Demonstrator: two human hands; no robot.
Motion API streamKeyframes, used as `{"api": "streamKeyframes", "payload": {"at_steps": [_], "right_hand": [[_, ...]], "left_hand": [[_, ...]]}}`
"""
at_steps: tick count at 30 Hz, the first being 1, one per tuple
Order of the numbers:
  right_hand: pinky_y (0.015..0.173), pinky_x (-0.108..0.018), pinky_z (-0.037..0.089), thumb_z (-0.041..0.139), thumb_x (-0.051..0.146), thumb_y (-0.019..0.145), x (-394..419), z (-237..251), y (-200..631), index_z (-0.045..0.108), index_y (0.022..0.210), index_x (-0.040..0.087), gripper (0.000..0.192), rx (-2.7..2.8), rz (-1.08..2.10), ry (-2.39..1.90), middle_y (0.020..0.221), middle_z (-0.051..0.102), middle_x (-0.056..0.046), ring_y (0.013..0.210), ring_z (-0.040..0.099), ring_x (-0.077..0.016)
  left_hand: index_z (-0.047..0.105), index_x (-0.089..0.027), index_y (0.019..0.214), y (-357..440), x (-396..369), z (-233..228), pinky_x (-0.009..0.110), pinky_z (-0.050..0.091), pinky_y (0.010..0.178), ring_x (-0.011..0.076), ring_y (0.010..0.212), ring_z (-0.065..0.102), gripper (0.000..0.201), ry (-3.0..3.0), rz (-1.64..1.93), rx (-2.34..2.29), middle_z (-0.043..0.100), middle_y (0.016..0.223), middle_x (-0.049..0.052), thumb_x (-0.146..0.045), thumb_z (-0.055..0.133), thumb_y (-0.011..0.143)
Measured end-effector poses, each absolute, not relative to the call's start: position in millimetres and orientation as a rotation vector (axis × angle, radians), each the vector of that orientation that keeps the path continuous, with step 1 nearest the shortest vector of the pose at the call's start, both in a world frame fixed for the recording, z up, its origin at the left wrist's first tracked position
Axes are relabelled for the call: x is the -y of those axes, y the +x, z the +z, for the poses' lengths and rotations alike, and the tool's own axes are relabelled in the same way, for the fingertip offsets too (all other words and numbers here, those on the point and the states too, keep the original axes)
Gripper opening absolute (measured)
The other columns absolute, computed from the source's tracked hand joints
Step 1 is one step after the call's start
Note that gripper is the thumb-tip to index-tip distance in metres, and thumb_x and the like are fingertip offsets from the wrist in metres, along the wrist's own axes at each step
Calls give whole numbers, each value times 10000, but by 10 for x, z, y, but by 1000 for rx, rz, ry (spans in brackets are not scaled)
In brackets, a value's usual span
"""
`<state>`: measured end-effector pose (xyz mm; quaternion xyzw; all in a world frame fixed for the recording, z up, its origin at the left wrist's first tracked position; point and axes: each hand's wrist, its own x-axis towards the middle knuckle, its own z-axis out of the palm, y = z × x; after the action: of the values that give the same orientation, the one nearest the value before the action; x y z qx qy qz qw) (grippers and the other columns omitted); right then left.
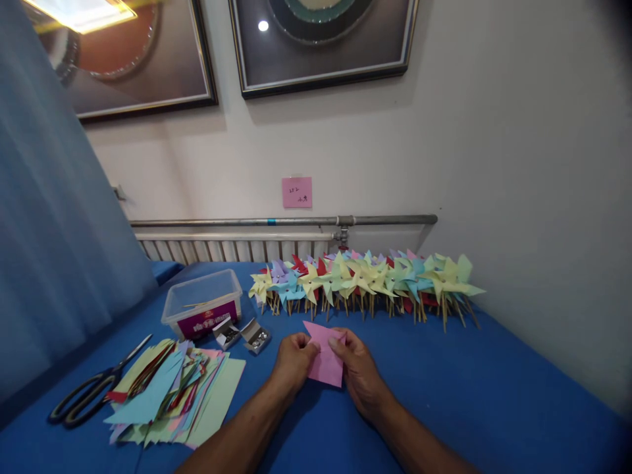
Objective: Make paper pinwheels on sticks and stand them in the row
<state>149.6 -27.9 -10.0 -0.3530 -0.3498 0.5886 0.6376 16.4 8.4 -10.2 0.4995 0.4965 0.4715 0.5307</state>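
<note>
Fingers of left hand (292, 361) and right hand (359, 370) pinch the pink paper square (324, 359) between them, above the blue table (474, 388). Best keep the fold's corners aligned; finished pinwheels (365, 280) line up beyond the fingertips.

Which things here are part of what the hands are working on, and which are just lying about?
In use:
- pink paper square, pinched by left hand and right hand

Lying about:
- row of pastel paper pinwheels on wooden sticks
- stack of coloured paper sheets
- black-handled scissors
- clear plastic tub
- two small open boxes of metal pins
</note>
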Motion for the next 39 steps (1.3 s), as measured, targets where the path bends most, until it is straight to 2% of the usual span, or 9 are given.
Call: {"api": "streamKeyframes", "payload": {"at_steps": [4,9,11,17,22,30,39], "right_hand": [[597,-264,438,881,506,673,249,-140,1517,664,880,220,414,842,1287,-848,732,651,30,618,566,-141],[686,-287,485,869,402,673,265,-81,1514,682,900,229,341,863,1305,-815,804,692,7,727,626,-175],[665,-276,474,862,403,677,274,-60,1508,687,896,229,330,851,1317,-819,785,687,12,701,611,-161],[588,-249,413,863,520,684,246,-121,1529,689,841,217,383,844,1295,-862,720,636,28,623,540,-127],[630,-268,434,883,500,673,207,-200,1559,697,898,226,400,897,1286,-892,756,645,24,653,553,-140],[698,-304,472,874,524,651,218,-136,1584,714,930,219,443,1059,1255,-956,855,698,-16,737,608,-177],[626,-295,449,869,578,621,77,-274,1651,717,807,216,435,1057,1168,-1034,732,673,2,648,568,-167]], "left_hand": [[520,-186,583,161,-89,-125,225,278,454,80,437,380,272,1195,1117,-1189,494,480,-54,-296,759,653],[540,-174,601,131,-121,-138,221,304,469,81,439,407,291,1080,1126,-1157,509,492,-51,-297,802,629],[559,-168,617,127,-120,-123,220,307,471,81,440,414,275,1059,1120,-1144,518,498,-49,-291,805,630],[494,-190,553,172,-40,-6,217,258,452,70,423,368,278,1136,1107,-1198,476,466,-63,-210,753,650],[480,-194,550,177,-14,17,220,240,461,74,434,355,257,1253,1073,-1256,445,457,-69,-177,689,698],[564,-175,609,135,-15,-55,222,304,507,104,532,450,160,1516,1051,-1368,541,543,-33,-200,625,754],[533,-181,568,160,-7,39,223,259,466,74,433,373,244,1217,1032,-1188,481,471,-55,-262,742,663]]}}
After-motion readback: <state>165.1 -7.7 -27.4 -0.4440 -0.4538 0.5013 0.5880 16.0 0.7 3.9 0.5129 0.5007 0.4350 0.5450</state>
